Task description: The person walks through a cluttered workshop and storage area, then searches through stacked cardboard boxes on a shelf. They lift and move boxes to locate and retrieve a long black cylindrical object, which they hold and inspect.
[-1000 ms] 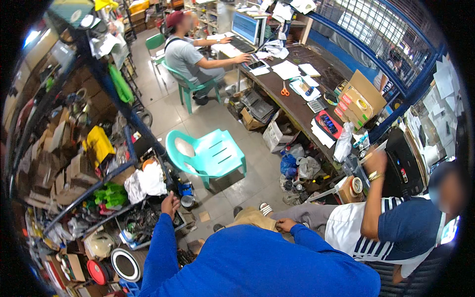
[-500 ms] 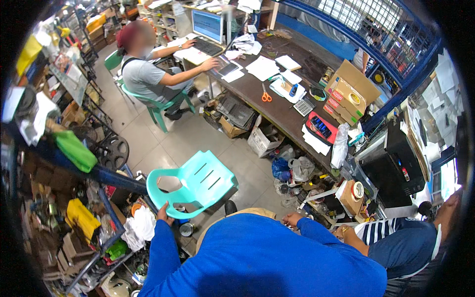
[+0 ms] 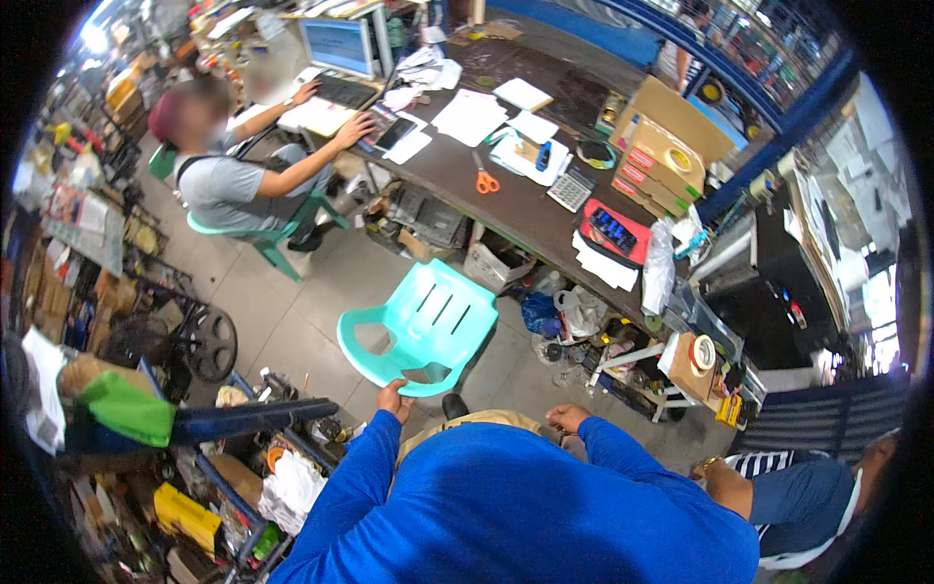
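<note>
A turquoise plastic armchair point(image 3: 438, 307) with slots in its back is in front of me. My left hand point(image 3: 393, 400) grips the near edge of its armrest, fingers curled round the plastic. The chair's legs are hidden from this angle. My right hand point(image 3: 567, 419) hangs by my waist, apart from the chair, its fingers curled in with nothing visible in them.
A dark desk point(image 3: 477, 219) with papers, orange scissors point(image 3: 485, 177), a calculator point(image 3: 570, 191) and a cardboard box point(image 3: 662, 156) runs across the far side. A seated person point(image 3: 219, 185) works at a computer. Cluttered shelves line my left; another person's arm point(image 3: 725, 487) is at right.
The chair and my left hand have shifted to the right, closer to my front. My view has turned, so the desk and seated person lie further left. My right hand stays near my waist.
</note>
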Tool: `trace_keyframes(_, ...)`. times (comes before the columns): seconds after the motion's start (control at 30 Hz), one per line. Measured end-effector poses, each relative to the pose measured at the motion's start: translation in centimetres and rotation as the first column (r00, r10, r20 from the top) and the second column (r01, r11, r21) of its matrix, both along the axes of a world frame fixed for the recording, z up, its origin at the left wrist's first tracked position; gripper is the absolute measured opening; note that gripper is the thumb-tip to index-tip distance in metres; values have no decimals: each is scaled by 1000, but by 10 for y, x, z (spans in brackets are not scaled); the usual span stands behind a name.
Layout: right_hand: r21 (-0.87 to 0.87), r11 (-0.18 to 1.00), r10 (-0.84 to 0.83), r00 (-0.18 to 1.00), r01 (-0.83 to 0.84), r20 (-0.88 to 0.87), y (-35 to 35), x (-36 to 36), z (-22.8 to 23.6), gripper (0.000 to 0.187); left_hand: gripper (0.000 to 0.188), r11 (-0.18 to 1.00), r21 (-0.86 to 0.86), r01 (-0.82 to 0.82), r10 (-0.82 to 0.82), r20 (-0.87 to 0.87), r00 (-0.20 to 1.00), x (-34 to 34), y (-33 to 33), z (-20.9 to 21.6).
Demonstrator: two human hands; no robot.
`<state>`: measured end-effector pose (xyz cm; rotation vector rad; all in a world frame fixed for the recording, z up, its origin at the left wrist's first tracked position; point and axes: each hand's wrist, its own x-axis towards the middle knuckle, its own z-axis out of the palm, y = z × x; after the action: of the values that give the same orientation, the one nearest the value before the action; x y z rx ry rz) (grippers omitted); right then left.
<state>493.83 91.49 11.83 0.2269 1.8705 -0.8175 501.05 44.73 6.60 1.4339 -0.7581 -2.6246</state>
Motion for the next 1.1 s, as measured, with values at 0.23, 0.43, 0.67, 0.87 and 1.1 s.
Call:
trace_keyframes(0.23,23,983,-182,983,181,14,46,44,11,23,32,913,154,377,-372,-65,926,-89,59,9)
trace_keyframes(0.43,30,941,-338,934,337,113,50,65,-5,23,50,668,63,741,-736,198,647,-98,67,27)
trace_keyframes(0.67,-41,999,19,951,-33,-308,-12,-3,-38,18,84,587,-36,809,-807,51,588,-86,-36,4)
trace_keyframes(0.87,104,981,-28,646,166,-763,-162,-89,-62,18,84,215,-449,867,-784,449,427,-63,-222,5)
trace_keyframes(1.1,-182,982,-176,642,58,-746,-392,-168,-52,12,79,-216,-365,906,-452,860,239,-43,-459,8)
